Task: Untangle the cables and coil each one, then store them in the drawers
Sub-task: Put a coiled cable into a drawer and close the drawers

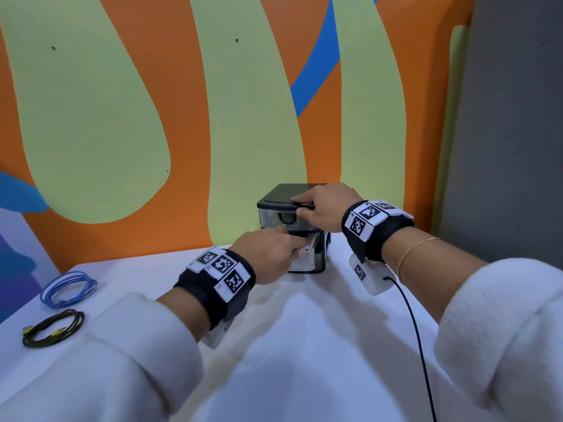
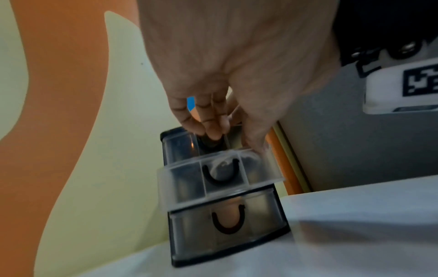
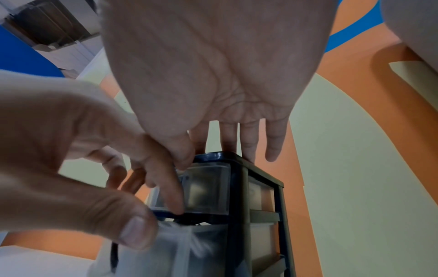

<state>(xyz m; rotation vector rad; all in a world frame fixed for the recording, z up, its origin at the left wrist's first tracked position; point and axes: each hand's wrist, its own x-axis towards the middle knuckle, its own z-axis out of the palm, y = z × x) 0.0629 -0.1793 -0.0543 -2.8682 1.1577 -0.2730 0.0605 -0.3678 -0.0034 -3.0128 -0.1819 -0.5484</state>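
A small black drawer unit (image 1: 274, 202) (image 2: 227, 251) (image 3: 239, 187) with translucent drawers stands on the white table (image 1: 152, 269) against the wall. Its middle drawer (image 1: 304, 261) (image 2: 189, 180) (image 3: 208, 249) is pulled partway out. My left hand (image 1: 297, 243) (image 2: 227, 131) (image 3: 155, 220) holds that drawer's front wall, thumb outside and fingers reaching over the rim. What lies inside the drawer is hidden. My right hand (image 1: 300, 206) (image 3: 227, 142) rests flat on the unit's top, fingers straight. A coiled blue cable (image 1: 45, 295) and a coiled black cable (image 1: 79, 321) lie at the table's left edge.
The painted orange and green wall rises directly behind the unit, with a grey panel (image 1: 502, 147) at the right. A thin black wire (image 1: 417, 330) hangs from my right wrist camera across the table.
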